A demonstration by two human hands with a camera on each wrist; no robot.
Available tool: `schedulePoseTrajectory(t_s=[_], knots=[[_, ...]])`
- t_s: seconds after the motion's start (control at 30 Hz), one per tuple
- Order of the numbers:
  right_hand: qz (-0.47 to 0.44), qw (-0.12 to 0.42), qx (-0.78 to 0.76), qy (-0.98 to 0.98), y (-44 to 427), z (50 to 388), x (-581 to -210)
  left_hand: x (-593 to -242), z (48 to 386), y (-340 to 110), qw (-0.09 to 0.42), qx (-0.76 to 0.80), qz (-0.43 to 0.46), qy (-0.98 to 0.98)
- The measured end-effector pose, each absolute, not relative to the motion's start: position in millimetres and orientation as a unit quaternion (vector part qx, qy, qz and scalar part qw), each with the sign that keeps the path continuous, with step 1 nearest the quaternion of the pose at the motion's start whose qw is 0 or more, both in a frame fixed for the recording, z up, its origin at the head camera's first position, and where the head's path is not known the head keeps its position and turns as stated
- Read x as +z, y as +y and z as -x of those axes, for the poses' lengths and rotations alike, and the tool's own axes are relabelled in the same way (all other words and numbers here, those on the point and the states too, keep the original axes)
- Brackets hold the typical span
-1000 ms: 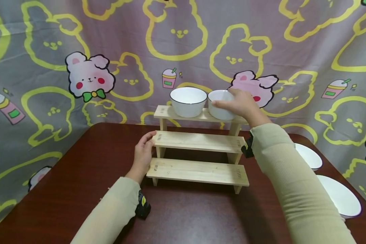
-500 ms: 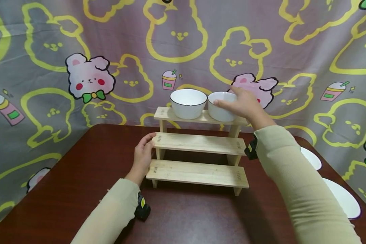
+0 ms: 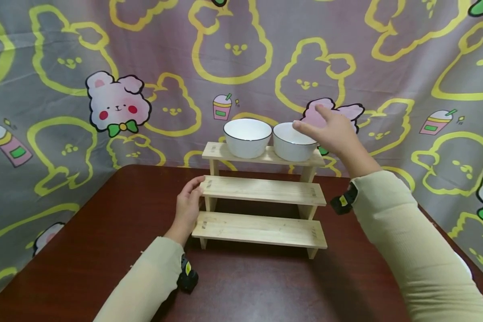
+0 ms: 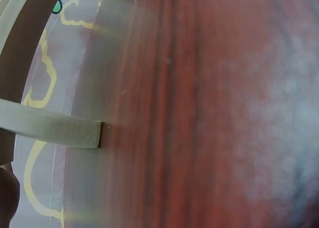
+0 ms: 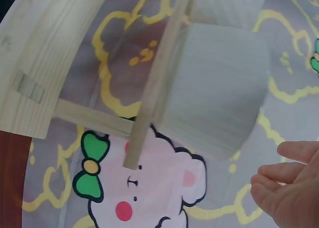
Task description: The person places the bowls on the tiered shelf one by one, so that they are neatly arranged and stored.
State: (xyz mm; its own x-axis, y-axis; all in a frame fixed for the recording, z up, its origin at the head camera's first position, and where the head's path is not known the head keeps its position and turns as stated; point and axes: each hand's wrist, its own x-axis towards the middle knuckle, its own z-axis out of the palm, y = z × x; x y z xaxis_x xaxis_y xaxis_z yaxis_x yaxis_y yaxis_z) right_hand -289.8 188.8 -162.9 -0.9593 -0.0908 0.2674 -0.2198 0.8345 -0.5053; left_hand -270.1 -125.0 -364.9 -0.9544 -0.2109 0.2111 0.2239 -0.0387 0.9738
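Two white bowls with dark rims, the left bowl (image 3: 247,138) and the right bowl (image 3: 294,145), stand upright side by side on the top board of a three-step wooden stand (image 3: 261,188). My right hand (image 3: 336,136) hovers just right of the right bowl, thumb and fingers spread, holding nothing. The right wrist view has a gap between these fingers (image 5: 284,173) and the bowl (image 5: 214,88). At the stand's left end my left hand (image 3: 188,205) grips the edge of the middle board. Little of that hand shows in the left wrist view, beside the stand (image 4: 50,123).
The stand sits on a dark red-brown table (image 3: 241,286). A white dish (image 3: 463,266) at the right edge is mostly hidden by my right sleeve (image 3: 410,237). Behind the table hangs a patterned curtain (image 3: 153,49).
My right hand has let go of the right bowl and moved up and right, away from it. Both bowls stay on the top board. The left hand keeps its place on the stand.
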Motion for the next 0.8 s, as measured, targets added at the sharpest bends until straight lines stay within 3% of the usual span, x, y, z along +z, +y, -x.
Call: schedulePoseTrajectory(t_s=[0.8], knots=[[-0.068, 0.169, 0.405, -0.896, 240, 234, -156, -367, 271, -125, 0.15, -0.729, 0.021, -0.668]])
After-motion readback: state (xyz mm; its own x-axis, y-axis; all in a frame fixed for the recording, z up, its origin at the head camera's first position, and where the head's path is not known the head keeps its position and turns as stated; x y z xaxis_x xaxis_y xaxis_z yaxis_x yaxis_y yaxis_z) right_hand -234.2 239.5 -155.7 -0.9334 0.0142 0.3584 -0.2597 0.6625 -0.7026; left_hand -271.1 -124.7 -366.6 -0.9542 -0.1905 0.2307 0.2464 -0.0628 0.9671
